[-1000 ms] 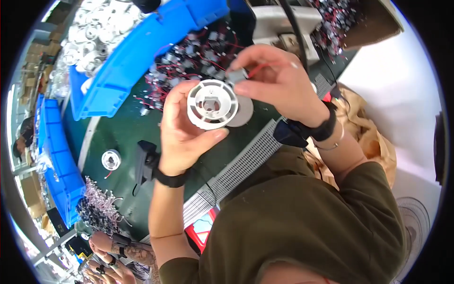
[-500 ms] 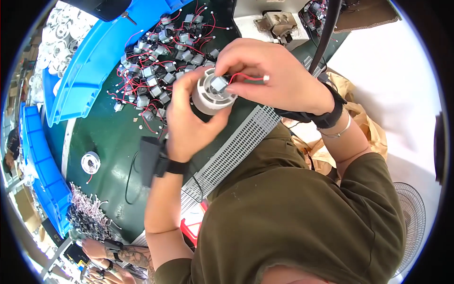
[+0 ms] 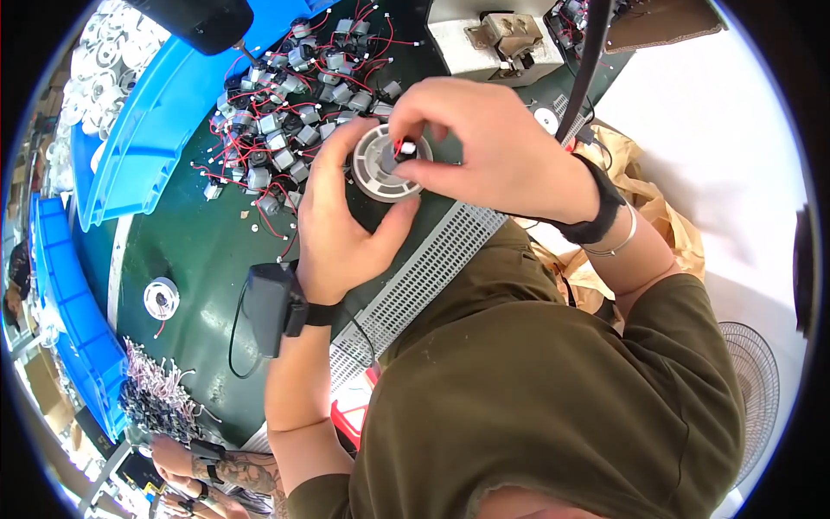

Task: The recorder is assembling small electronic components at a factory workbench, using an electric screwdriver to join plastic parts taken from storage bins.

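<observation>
My left hand (image 3: 333,233) curls its fingers and thumb around a round white plastic housing (image 3: 372,184), with the slotted face turned up. At the housing's centre, my right hand (image 3: 510,160) pinches a small motor (image 3: 399,161) with a white plug and red wire bunched at its top. The fingers partly cover the motor, so how deep it sits in the housing cannot be told. Just beyond my left hand spreads a heap of small grey motors (image 3: 281,138) with red wires. A similar round white part (image 3: 162,298) lies on the green table at the left.
A black power screwdriver (image 3: 203,22) hangs at the upper left near a blue bin (image 3: 143,143). The white fixture with a metal block (image 3: 510,39) stands at the back. A grey perforated strip (image 3: 432,255) edges the table. A co-worker's tattooed forearm (image 3: 246,471) reaches in lower left, near piled wires (image 3: 164,389).
My right hand has turned the motor more upright over the housing's centre. Its red wire, which stretched out to the right, is now gathered at my fingers. The screwdriver hangs lower in view.
</observation>
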